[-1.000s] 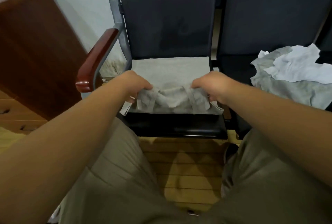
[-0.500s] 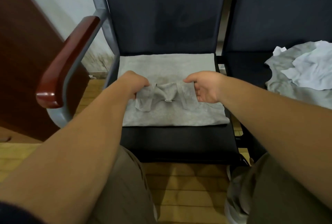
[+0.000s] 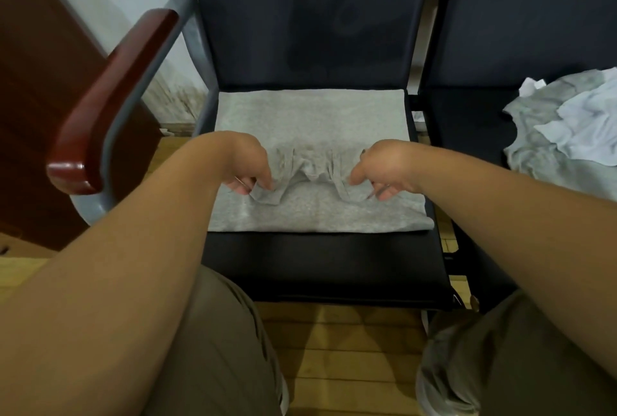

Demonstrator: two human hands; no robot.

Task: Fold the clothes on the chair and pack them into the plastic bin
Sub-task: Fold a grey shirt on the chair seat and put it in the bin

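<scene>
As left hand point(image 3: 249, 167), right hand point(image 3: 384, 165) pinch garment point(image 3: 310, 115), pile point(image 3: 567, 135) on next seat point(image 3: 467, 122).

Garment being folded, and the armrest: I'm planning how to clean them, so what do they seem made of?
The garment is probably a cotton jersey knit: matte, heathered grey, bunching into soft folds. The armrest is probably varnished reddish wood, given the glossy highlight at its rounded front end, though coated plastic is possible.

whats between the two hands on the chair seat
In the head view, only a bunched stretch of the grey garment spans between the left hand and right hand, which both pinch it.
</scene>
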